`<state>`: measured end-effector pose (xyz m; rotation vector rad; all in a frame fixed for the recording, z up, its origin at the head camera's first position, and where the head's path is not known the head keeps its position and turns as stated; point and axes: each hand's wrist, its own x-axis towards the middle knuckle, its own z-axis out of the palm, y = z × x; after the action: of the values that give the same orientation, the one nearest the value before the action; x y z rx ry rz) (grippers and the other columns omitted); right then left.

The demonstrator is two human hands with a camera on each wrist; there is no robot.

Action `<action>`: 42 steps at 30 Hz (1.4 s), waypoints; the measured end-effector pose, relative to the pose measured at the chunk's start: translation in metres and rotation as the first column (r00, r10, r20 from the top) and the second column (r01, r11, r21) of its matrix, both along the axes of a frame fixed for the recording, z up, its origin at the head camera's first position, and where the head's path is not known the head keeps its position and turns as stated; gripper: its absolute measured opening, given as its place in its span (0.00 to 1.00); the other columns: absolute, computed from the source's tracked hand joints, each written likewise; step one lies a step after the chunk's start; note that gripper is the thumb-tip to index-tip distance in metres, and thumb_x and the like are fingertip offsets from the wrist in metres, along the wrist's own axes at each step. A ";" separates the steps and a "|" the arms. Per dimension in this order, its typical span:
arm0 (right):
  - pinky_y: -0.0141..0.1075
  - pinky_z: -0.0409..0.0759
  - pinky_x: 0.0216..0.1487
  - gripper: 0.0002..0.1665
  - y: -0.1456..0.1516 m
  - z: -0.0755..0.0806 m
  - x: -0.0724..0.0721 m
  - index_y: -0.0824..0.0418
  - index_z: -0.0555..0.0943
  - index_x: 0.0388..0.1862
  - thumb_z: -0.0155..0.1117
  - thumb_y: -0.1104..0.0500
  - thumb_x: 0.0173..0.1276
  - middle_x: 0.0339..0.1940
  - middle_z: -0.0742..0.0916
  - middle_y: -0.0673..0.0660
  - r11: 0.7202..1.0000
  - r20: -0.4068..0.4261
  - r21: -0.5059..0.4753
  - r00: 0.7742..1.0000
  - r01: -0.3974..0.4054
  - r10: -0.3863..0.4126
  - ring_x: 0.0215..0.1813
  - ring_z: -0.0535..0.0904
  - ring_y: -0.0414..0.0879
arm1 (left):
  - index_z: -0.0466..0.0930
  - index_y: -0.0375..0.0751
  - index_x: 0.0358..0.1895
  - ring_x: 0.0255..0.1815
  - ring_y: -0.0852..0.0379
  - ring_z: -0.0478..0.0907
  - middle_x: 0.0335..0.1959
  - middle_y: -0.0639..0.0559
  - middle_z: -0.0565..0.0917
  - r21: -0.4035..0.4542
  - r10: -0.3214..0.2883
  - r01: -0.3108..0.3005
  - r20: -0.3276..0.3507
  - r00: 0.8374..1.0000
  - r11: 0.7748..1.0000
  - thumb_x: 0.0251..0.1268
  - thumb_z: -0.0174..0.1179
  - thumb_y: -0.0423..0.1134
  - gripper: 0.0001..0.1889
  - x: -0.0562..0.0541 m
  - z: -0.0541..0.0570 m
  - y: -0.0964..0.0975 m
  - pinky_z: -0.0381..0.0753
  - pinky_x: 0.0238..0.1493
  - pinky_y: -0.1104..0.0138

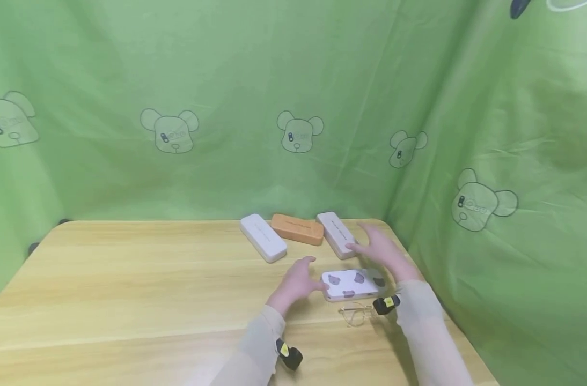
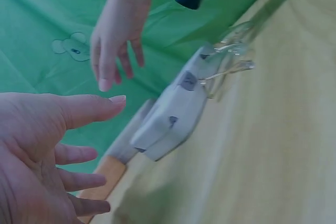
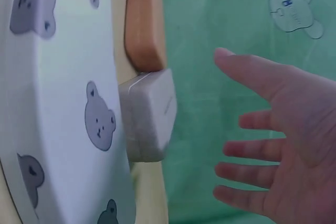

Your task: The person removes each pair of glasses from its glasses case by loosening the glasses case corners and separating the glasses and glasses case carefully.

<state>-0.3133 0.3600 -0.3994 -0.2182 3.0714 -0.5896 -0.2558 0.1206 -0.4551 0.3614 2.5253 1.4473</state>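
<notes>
A white glasses case with grey bear heads [image 1: 347,284] lies closed on the table. My left hand [image 1: 297,283] is at its left end, thumb toward the case and fingers spread. Over its far right side hovers my right hand [image 1: 381,247], fingers apart and palm bare in the right wrist view. Just in front of the case sit gold-rimmed glasses [image 1: 354,315], partly covered by the right wrist's camera. Behind it stands a pale grey case [image 1: 339,236], which the right thumb overlaps in the head view. Neither hand holds anything.
An orange case [image 1: 298,229] and a white case [image 1: 263,238] lie toward the back edge of the wooden table [image 1: 129,289]. Green curtains [image 1: 226,177] printed with bear heads rise behind the table and along its right side.
</notes>
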 end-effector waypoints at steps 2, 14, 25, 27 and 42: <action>0.64 0.58 0.73 0.54 0.000 -0.003 -0.006 0.67 0.53 0.76 0.63 0.39 0.65 0.74 0.64 0.73 1.000 0.006 -0.016 1.000 0.026 -0.026 0.73 0.61 0.70 | 0.64 0.38 0.70 0.68 0.40 0.71 0.67 0.37 0.73 0.004 -0.007 0.007 0.002 1.000 1.000 0.54 0.71 0.44 0.40 -0.002 0.004 -0.002 0.70 0.69 0.48; 0.54 0.82 0.52 0.50 -0.011 -0.023 -0.024 0.73 0.66 0.64 0.68 0.37 0.58 0.52 0.81 0.70 0.993 0.108 0.011 0.987 0.120 -0.121 0.47 0.80 0.59 | 0.71 0.42 0.66 0.66 0.48 0.75 0.65 0.47 0.78 -0.195 -0.068 0.019 -0.248 0.966 0.981 0.64 0.64 0.47 0.29 -0.034 0.039 -0.004 0.74 0.68 0.56; 0.41 0.82 0.39 0.43 -0.021 -0.036 -0.035 0.72 0.70 0.55 0.74 0.44 0.52 0.42 0.84 0.64 0.988 0.181 0.052 0.971 0.147 -0.154 0.38 0.80 0.52 | 0.67 0.49 0.69 0.72 0.45 0.66 0.70 0.48 0.72 -0.506 -0.217 -0.052 -0.458 0.862 0.861 0.64 0.62 0.52 0.31 -0.062 0.039 -0.003 0.59 0.73 0.40; 0.43 0.82 0.41 0.44 -0.022 -0.038 -0.036 0.73 0.69 0.56 0.74 0.44 0.52 0.43 0.84 0.65 0.988 0.177 0.065 0.973 0.137 -0.146 0.38 0.80 0.53 | 0.67 0.50 0.69 0.74 0.45 0.64 0.71 0.49 0.71 -0.552 -0.250 -0.078 -0.494 0.833 0.830 0.65 0.61 0.53 0.31 -0.067 0.037 -0.003 0.56 0.75 0.40; 0.44 0.82 0.42 0.38 -0.019 -0.042 -0.041 0.70 0.72 0.53 0.75 0.51 0.48 0.43 0.84 0.64 0.982 0.133 0.015 0.973 0.187 -0.187 0.38 0.80 0.53 | 0.64 0.50 0.70 0.78 0.45 0.56 0.72 0.50 0.69 -0.661 -0.363 -0.091 -0.516 0.776 0.745 0.65 0.53 0.64 0.35 -0.102 0.030 -0.009 0.47 0.78 0.41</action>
<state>-0.3547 0.3410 -0.4414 0.1090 2.9814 -0.5805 -0.3577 0.1117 -0.4247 1.0037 3.1895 0.2812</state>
